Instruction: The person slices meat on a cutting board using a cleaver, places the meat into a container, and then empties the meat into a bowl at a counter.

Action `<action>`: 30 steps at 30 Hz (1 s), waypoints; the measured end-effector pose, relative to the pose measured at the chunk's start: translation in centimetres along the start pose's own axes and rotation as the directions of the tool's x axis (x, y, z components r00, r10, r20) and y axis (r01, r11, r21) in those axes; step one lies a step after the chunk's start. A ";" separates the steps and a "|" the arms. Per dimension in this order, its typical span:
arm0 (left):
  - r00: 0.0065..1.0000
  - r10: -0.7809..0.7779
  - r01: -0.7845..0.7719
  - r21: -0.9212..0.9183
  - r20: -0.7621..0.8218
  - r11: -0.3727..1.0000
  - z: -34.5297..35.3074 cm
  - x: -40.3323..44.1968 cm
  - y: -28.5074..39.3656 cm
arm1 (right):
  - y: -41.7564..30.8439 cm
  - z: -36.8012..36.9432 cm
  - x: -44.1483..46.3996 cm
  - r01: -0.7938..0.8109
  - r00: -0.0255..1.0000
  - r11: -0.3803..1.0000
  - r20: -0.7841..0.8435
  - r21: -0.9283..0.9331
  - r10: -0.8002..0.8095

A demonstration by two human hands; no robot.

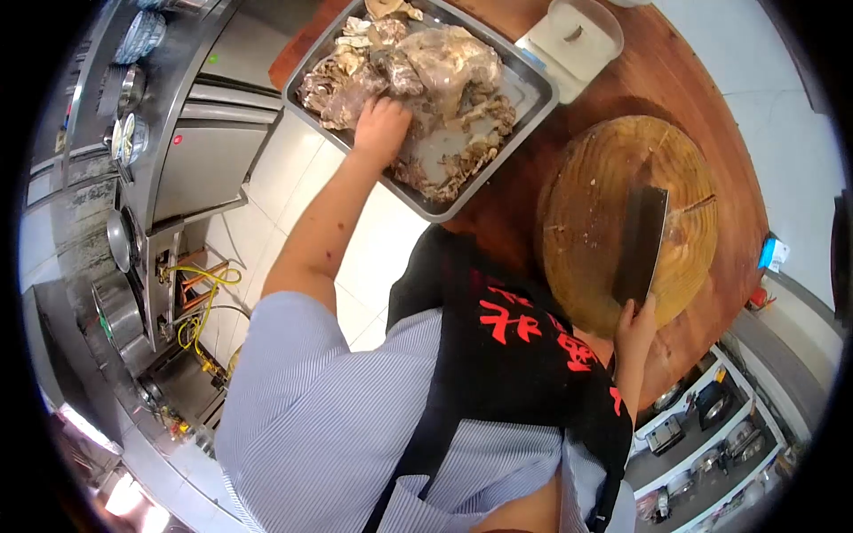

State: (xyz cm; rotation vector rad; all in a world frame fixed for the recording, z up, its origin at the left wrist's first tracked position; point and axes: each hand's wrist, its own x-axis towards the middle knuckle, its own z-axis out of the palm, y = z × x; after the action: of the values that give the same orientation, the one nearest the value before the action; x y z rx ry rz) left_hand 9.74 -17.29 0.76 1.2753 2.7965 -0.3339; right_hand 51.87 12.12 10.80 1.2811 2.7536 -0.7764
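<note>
My left hand (382, 130) reaches into a metal tray (547, 91) at the top of the view. Its bent fingers grip at pieces of cooked-looking meat (453, 60); the fingertips are partly hidden, and I cannot tell which piece they hold. Several pale and brown chunks and scraps lie in the tray. Over on the right, my right hand (634, 330) is closed round the handle of a cleaver (643, 240). Its broad dark blade lies over or on the round wooden chopping block (577, 204); whether it touches the wood is unclear.
Tray and block stand on a reddish-brown wooden table (689, 84). A whitish plastic container (582, 44) sits beside the tray, a small dark scrap in it. Steel counters with bowls (140, 37) run along the left; a shelf of cookware (711, 435) is at lower right.
</note>
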 end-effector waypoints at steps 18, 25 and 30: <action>0.986 0.025 0.034 -0.348 0.163 0.937 0.0 -6.1 4.6 | -0.3 0.9 0.1 0.030 0.996 0.999 -0.089 0.011 -0.029; 0.932 -0.221 0.352 -0.867 0.288 0.354 1.1 -3.5 2.9 | 0.1 1.1 -0.1 -0.009 0.994 1.000 -0.112 0.015 0.010; 0.827 -0.026 0.335 -0.529 0.561 -0.780 -2.3 -4.3 1.3 | -0.6 0.9 -0.3 -0.042 0.993 0.999 -0.109 0.018 0.044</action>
State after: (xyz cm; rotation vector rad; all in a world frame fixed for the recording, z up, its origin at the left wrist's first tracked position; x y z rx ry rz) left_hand 13.64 -19.11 3.32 -0.3844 1.2522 1.8424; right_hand 51.54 11.20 10.35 1.4223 2.7974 -0.7485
